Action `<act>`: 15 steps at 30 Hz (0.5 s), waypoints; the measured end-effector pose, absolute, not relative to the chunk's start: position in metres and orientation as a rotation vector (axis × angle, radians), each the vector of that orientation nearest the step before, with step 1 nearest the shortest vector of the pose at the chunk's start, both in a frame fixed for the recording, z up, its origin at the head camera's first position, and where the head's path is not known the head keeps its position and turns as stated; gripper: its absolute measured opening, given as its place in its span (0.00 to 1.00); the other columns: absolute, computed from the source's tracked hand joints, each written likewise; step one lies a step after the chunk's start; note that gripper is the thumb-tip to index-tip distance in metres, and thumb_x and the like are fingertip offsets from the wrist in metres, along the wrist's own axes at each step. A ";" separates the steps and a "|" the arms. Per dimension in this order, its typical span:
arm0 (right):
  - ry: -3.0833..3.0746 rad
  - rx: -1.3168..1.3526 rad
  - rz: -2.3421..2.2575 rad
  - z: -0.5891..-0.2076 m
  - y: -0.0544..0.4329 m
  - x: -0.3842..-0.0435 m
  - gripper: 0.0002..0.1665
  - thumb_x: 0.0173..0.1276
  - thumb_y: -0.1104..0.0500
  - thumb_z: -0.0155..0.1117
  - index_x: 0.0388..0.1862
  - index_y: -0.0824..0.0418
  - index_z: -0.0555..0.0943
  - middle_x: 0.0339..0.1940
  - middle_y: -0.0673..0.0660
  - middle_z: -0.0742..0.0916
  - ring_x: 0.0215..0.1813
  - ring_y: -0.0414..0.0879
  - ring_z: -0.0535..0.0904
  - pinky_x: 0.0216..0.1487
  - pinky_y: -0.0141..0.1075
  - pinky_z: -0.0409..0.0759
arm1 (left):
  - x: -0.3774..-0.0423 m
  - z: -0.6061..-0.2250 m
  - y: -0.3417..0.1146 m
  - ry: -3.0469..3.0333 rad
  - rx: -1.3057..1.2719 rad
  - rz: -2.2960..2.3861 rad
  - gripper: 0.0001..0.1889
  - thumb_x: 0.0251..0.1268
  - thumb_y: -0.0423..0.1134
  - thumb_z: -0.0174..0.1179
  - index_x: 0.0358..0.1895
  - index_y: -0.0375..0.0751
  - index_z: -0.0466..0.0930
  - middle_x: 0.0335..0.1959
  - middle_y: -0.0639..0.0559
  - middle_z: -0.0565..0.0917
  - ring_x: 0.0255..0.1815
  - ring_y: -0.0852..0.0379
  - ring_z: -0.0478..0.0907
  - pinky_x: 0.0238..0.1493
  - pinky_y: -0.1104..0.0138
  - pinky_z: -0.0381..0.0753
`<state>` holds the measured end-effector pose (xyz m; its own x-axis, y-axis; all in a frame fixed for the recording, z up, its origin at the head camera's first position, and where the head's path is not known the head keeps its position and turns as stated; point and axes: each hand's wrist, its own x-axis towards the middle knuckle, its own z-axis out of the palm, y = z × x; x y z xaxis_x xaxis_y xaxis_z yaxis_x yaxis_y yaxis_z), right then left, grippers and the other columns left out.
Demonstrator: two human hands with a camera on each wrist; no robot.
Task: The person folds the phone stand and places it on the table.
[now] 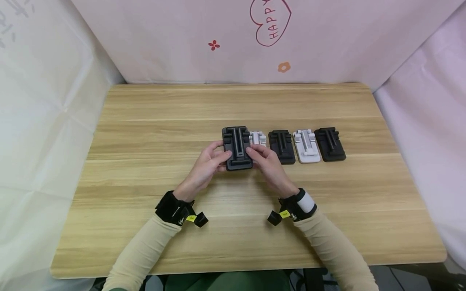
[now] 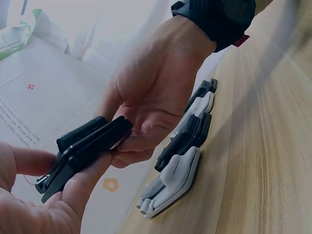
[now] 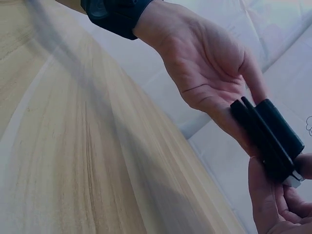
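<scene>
A black folded phone stand (image 1: 237, 155) is held up over the table between both hands. My left hand (image 1: 204, 167) pinches its left edge, thumb on the front face and fingers behind. On the opposite edge, my right hand (image 1: 271, 167) grips it the same way. The left wrist view shows the stand (image 2: 85, 148) edge-on, raised off the wood. Partly hidden behind the right hand lies a white folded stand (image 1: 257, 138). To its right come a black stand (image 1: 282, 146), a white one (image 1: 307, 146) and another black one (image 1: 330, 144), all flat in a row.
The wooden table (image 1: 153, 137) reaches back to a white cloth (image 1: 182, 48) with printed flowers and a heart. More white cloth hangs at the left (image 1: 40, 141) and right (image 1: 418, 113). Straps with small cameras sit on both wrists.
</scene>
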<state>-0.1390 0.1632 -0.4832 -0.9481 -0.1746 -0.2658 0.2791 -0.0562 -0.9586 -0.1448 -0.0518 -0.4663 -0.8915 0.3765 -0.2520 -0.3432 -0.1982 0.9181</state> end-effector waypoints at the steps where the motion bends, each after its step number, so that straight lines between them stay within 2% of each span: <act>1: 1.920 0.105 -2.086 -0.484 0.164 -0.139 0.26 0.82 0.52 0.57 0.68 0.70 0.72 0.57 0.55 0.81 0.54 0.41 0.78 0.55 0.32 0.82 | -0.144 -0.466 -0.051 1.618 0.033 2.130 0.27 0.80 0.32 0.52 0.76 0.33 0.60 0.62 0.27 0.80 0.41 0.60 0.88 0.41 0.70 0.88; 5: 1.921 0.100 -2.127 -0.485 0.173 -0.140 0.26 0.83 0.52 0.55 0.69 0.69 0.71 0.57 0.53 0.80 0.55 0.40 0.77 0.56 0.30 0.80 | -0.143 -0.467 -0.049 1.607 0.018 2.160 0.26 0.80 0.33 0.53 0.76 0.34 0.61 0.64 0.29 0.79 0.47 0.54 0.87 0.50 0.65 0.88; 9: 2.009 0.161 -2.108 -0.487 0.192 -0.144 0.25 0.84 0.50 0.53 0.68 0.66 0.71 0.49 0.49 0.79 0.44 0.37 0.73 0.45 0.27 0.74 | -0.144 -0.468 -0.051 1.582 0.034 2.197 0.26 0.80 0.32 0.52 0.76 0.33 0.60 0.65 0.29 0.78 0.53 0.46 0.87 0.57 0.59 0.86; 12: 2.076 0.192 -2.094 -0.488 0.209 -0.145 0.23 0.84 0.50 0.53 0.66 0.64 0.72 0.47 0.47 0.78 0.43 0.36 0.72 0.43 0.27 0.72 | -0.144 -0.468 -0.054 1.580 0.046 2.211 0.25 0.81 0.32 0.51 0.76 0.33 0.59 0.65 0.29 0.78 0.51 0.48 0.88 0.57 0.58 0.85; 15: 2.087 0.219 -2.140 -0.486 0.228 -0.146 0.19 0.83 0.50 0.54 0.63 0.61 0.73 0.50 0.46 0.79 0.49 0.35 0.74 0.48 0.25 0.75 | -0.145 -0.469 -0.055 1.591 0.049 2.206 0.25 0.81 0.33 0.51 0.76 0.34 0.59 0.65 0.29 0.79 0.48 0.52 0.88 0.57 0.58 0.86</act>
<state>-0.1459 0.2283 -0.4864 -0.9789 -0.0020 -0.2044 0.2044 -0.0248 -0.9786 -0.1453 -0.0555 -0.4687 -0.9120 0.3514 -0.2114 -0.3115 -0.2586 0.9144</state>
